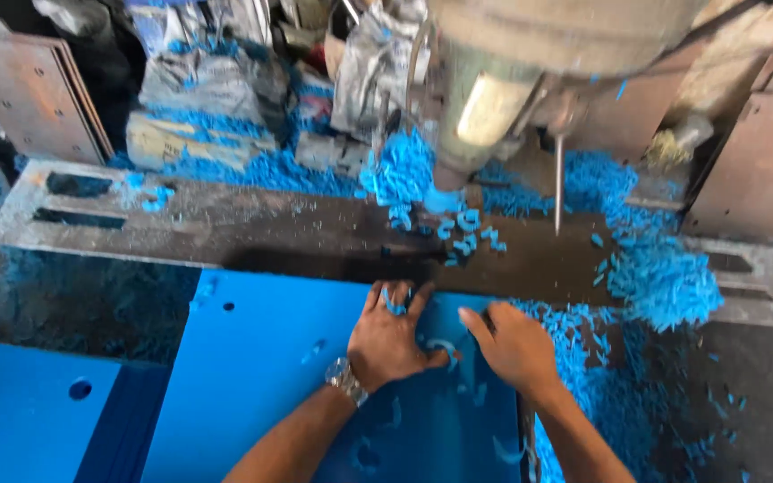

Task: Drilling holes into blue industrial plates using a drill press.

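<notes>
Nearest the camera lies a blue sheet (270, 358), flat, with round holes drilled through it and curled blue shavings (664, 277) scattered over its right part. To the left of the sheet, a second blue panel (20, 411) lies lower, also with a hole in it.

Both hands rest on the far right part of the sheet. The left hand (391, 344) lies palm down with its fingers spread wide and pressed flat on the sheet; a metal watch (346, 380) sits on its wrist. It grips nothing. The right hand (512, 344), just right of the left one, rests with fingers loosely extended toward the left hand, fingertips on the sheet near a curled shaving; whether it pinches that shaving cannot be told.

Beyond the sheet's far edge runs a dark metal machine table (270, 228) with long slots at both ends, strewn with shavings, which pile thickest to the right of the sheet. Above the table, past the hands, hangs the drill head (494, 98), blurred, with a thin drill bit (558, 183) pointing down.

Farthest back, behind the table, stand crumpled sacks (208, 80) dusted with blue chips, and rusty metal plates (29, 89) lean at both sides of the room.
</notes>
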